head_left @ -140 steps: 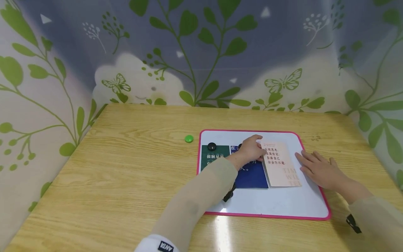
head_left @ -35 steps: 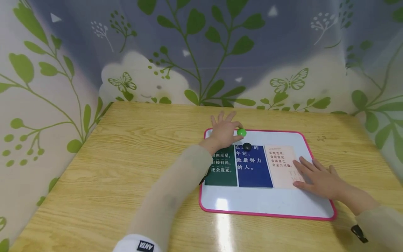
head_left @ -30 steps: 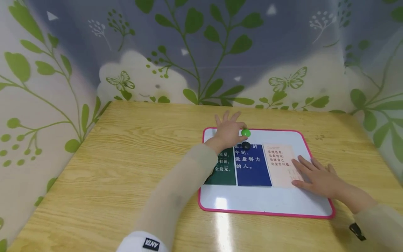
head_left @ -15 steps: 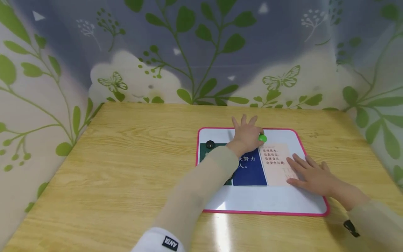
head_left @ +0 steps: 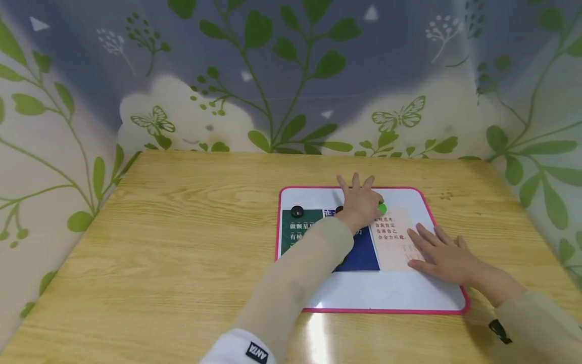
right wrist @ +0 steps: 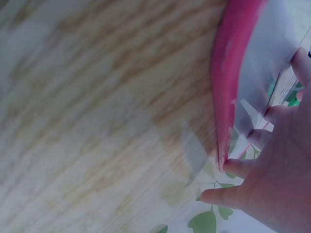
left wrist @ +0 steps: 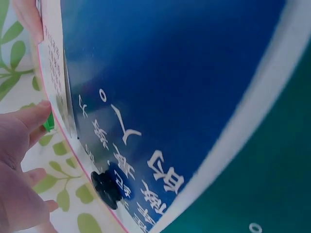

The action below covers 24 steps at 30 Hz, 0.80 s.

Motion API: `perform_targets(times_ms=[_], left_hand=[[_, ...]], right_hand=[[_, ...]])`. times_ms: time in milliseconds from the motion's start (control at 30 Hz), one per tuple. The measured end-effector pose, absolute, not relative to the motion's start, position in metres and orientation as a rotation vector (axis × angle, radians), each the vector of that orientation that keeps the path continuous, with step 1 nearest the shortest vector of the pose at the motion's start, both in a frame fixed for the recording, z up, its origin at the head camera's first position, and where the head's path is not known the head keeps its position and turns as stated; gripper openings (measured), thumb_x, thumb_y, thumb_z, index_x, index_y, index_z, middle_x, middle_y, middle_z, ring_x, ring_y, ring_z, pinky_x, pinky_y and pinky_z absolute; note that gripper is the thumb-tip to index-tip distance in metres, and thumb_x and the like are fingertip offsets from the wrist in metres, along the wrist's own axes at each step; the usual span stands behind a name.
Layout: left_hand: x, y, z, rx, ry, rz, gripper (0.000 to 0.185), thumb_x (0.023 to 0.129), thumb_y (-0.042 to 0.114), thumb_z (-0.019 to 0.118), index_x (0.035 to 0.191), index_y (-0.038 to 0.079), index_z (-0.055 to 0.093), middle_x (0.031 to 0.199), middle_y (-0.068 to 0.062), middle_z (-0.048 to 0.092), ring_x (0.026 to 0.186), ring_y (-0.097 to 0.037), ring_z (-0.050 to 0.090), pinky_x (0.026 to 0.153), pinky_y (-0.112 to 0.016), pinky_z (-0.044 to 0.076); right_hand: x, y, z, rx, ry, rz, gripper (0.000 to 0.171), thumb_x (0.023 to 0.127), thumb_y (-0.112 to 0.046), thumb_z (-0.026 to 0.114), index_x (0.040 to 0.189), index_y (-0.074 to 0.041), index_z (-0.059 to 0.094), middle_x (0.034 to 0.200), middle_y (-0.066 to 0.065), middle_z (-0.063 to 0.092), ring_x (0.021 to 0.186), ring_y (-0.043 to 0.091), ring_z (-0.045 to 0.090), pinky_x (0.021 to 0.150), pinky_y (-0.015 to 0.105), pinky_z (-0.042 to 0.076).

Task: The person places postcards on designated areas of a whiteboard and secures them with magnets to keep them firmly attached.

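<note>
My left hand (head_left: 361, 203) pinches a round green magnet (head_left: 382, 208) between thumb and index finger, at the top edge of the pale pink card (head_left: 392, 253). Its other fingers are spread. Fingers of my right hand (head_left: 447, 257) rest on that card's right side and on the pink-rimmed whiteboard (head_left: 377, 292). Beside it lie a dark blue card (head_left: 361, 258) and a green card (head_left: 295, 227), each printed with white characters. One black magnet (head_left: 297, 211) sits on top of the green card. Another black magnet (left wrist: 105, 189), on the blue card, is partly hidden in the head view.
The whiteboard lies flat on a wooden table (head_left: 182, 242). A leaf-patterned curtain (head_left: 309, 91) rises behind the table and along both sides. My left forearm crosses over the green and blue cards.
The left hand let go of the pink card, picked the green magnet off the table and carried it right to that card's top. The right hand shifted from the board's edge onto the card.
</note>
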State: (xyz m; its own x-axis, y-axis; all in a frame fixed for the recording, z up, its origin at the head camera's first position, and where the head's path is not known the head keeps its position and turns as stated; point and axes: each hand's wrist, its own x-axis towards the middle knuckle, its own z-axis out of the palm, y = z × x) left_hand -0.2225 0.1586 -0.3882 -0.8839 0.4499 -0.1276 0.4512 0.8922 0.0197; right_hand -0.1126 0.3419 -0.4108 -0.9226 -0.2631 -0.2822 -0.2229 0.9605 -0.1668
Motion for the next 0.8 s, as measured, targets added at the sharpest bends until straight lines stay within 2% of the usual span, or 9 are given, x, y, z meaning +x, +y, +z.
perform_targets(times_ms=[500, 700, 800], left_hand=[[-0.221, 0.157, -0.398, 0.682, 2.893, -0.012, 0.039, 0.088, 0.051, 0.055, 0.127, 0.045, 0.054, 0.156, 0.007, 0.019, 0.145, -0.029, 0.011, 0.112, -0.062, 0.005], [-0.225, 0.145, -0.394, 0.739, 2.856, -0.014, 0.053, 0.09, 0.056, 0.049, 0.14, 0.04, 0.04, 0.158, 0.005, 0.015, 0.146, -0.028, 0.01, 0.113, -0.06, 0.004], [-0.228, 0.133, -0.392, 0.742, 2.865, 0.069, 0.059, 0.091, 0.057, 0.045, 0.145, 0.035, 0.033, 0.158, 0.002, 0.015, 0.146, -0.028, 0.011, 0.113, -0.06, 0.004]], right_hand=[[-0.114, 0.335, -0.411, -0.393, 2.81, -0.186, 0.08, 0.087, -0.06, 0.05, 0.147, -0.011, 0.027, 0.151, 0.024, 0.023, 0.132, 0.058, 0.016, 0.094, 0.08, 0.011], [-0.116, 0.337, -0.414, -0.373, 2.824, -0.212, 0.08, 0.087, -0.059, 0.051, 0.147, -0.011, 0.028, 0.151, 0.024, 0.024, 0.132, 0.057, 0.017, 0.094, 0.08, 0.012], [-0.116, 0.339, -0.414, -0.342, 2.808, -0.286, 0.079, 0.088, -0.058, 0.049, 0.148, -0.011, 0.026, 0.151, 0.024, 0.022, 0.133, 0.057, 0.014, 0.095, 0.08, 0.009]])
